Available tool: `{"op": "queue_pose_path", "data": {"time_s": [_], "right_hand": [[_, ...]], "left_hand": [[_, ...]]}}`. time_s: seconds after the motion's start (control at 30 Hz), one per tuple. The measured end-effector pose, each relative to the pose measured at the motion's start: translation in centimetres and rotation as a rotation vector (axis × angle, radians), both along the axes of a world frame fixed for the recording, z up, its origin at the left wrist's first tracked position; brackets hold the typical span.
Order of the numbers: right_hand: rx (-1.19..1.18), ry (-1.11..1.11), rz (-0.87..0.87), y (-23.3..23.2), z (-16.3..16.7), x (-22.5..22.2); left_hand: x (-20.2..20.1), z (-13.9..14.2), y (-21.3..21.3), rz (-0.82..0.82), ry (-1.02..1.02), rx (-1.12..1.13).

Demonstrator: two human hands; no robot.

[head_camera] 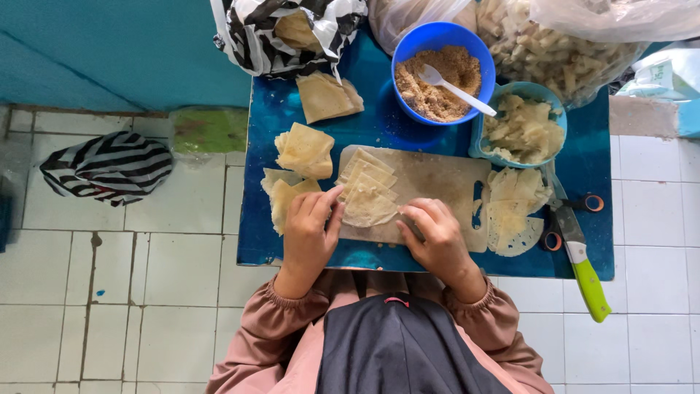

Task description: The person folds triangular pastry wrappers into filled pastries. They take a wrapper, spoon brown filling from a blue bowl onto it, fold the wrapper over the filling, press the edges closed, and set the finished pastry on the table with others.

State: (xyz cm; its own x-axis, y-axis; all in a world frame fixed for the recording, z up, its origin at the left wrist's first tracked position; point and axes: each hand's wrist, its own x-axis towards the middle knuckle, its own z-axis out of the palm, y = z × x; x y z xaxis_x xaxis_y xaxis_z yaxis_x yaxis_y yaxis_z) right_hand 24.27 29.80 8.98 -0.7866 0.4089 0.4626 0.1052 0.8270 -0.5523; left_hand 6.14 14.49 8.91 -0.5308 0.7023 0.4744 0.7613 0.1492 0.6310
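Both hands palm-down over cutting board [437, 191] on blue table [590, 146]. Left hand [310, 230] fingers curled, thumb touching near edge of pastry wrapper stack [368, 197]. Right hand [437, 237] fingers bent, tips resting beside wrapper's right corner; real pinch unclear. Blue bowl [415, 40] of crumb filling beyond, green-handled knife [583, 266] right.
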Motion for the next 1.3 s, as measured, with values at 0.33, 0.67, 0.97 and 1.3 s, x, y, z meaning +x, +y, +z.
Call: {"op": "queue_pose_path", "data": {"time_s": [0.33, 0.67, 0.97, 1.3], "right_hand": [[0.029, -0.008, -0.034, -0.1, 0.6, -0.4], [0.052, 0.0, -0.043, -0.5, 0.0, 0.2], [0.086, -0.013, 0.039, -0.4, 0.9, 0.2], [0.079, -0.041, 0.015, -0.8, 0.9, -0.3]], "left_hand": [[0.0, 0.3, 0.1, -0.01, 0.03, 0.028], [0.4, -1.0, -1.0, 0.109, -0.097, 0.159], [0.3, -0.5, -0.9, 0.013, -0.083, 0.066], [0.0, -0.2, -0.9, 0.004, -0.092, 0.135]]}}
